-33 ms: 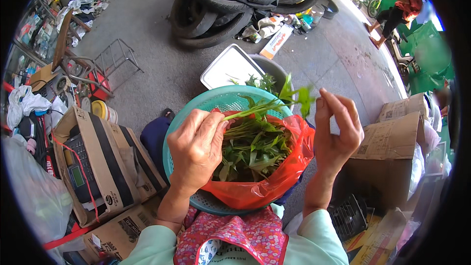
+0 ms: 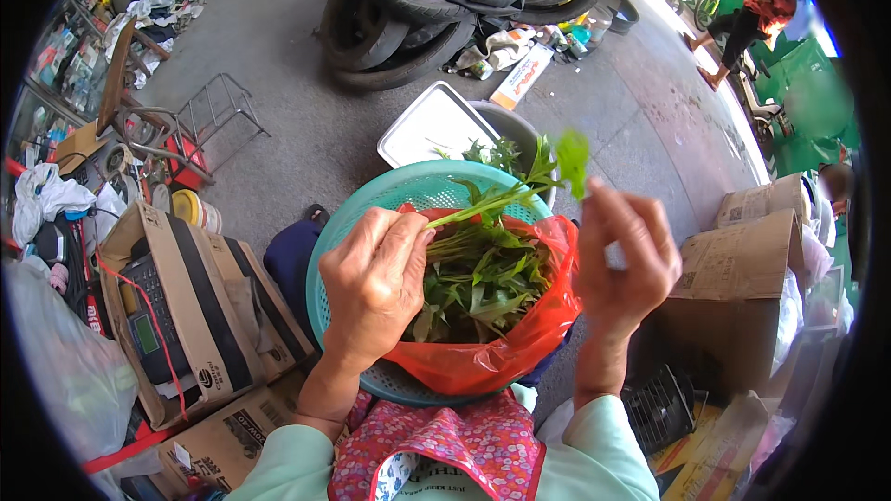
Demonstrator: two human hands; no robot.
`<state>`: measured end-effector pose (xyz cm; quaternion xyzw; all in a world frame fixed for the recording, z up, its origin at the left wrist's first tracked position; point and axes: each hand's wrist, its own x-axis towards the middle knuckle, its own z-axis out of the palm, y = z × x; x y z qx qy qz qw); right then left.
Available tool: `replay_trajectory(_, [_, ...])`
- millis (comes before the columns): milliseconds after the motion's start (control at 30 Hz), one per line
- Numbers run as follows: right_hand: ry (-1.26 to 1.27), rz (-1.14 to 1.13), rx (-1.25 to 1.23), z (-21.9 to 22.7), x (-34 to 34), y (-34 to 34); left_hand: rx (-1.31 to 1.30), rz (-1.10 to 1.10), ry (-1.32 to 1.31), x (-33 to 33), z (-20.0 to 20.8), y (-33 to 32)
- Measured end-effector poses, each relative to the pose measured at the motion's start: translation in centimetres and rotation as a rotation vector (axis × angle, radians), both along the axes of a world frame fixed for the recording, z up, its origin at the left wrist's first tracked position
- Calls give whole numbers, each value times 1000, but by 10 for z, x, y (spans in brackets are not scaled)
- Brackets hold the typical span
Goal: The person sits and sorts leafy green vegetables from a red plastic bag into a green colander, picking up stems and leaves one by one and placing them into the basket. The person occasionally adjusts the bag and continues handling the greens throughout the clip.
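Hands, two: left hand (image 2: 371,283), fingers and thumb closed on a green sprig (image 2: 483,206) that extends toward the far right rim of a teal basket (image 2: 408,187); right hand (image 2: 626,255), loosely curled beside the sprig's leafy tip, blurred, so whether it grips a leaf cannot be told. Leafy greens (image 2: 483,288), one heap, in a red plastic bag (image 2: 464,366) set inside the basket. White tray (image 2: 432,125), one, beyond the basket's far rim, next to a grey tub (image 2: 520,121).
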<state>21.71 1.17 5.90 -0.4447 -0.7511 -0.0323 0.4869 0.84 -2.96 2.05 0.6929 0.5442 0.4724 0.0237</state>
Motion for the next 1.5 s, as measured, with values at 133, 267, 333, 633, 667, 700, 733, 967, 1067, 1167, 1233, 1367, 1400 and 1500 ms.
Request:
replay_trajectory(133, [-423,274,162,-28,-30,-9,54,-87,24,11,2,-3])
replay_trajectory(267, [-374,400,102,-39,-35,-5,25,-131,-3,5,5,-13])
replay_trajectory(333, [-270,457,108,-41,-38,-3,-30,-148,-87,2,7,-16])
replay_trajectory(633, [315,412,-105,-23,-34,17,-277,-163,-741,-9,-14,-22])
replay_trajectory(667, [412,354,-125,-21,-32,22,-321,-124,-863,-11,-17,-25])
replay_trajectory(700, [435,274,-131,-21,-29,30,-302,-61,-834,-19,-22,-26])
replay_trajectory(733, [458,194,-138,-22,-26,39,-268,21,-823,-28,-26,-26])
replay_trajectory(967, [74,109,-500,-56,-21,91,-53,438,-680,-84,-34,-21])
replay_trajectory(1067, [-12,311,-406,-58,-26,64,-18,531,-592,-109,-49,-16])
replay_trajectory(1167, [-279,559,-339,-71,-43,38,-54,501,-452,-138,-81,3])
replay_trajectory(1233, [-501,599,-375,-98,-49,31,-231,486,-326,-157,-112,21])
replay_trajectory(1367, [-718,488,-387,-123,-47,26,-577,457,5,-151,-117,36])
replay_trajectory(1400, [-664,521,-421,-116,-43,26,-565,467,10,-148,-113,36])
replay_trajectory(1500, [-560,609,-486,-87,-31,22,-462,478,-21,-142,-105,37])
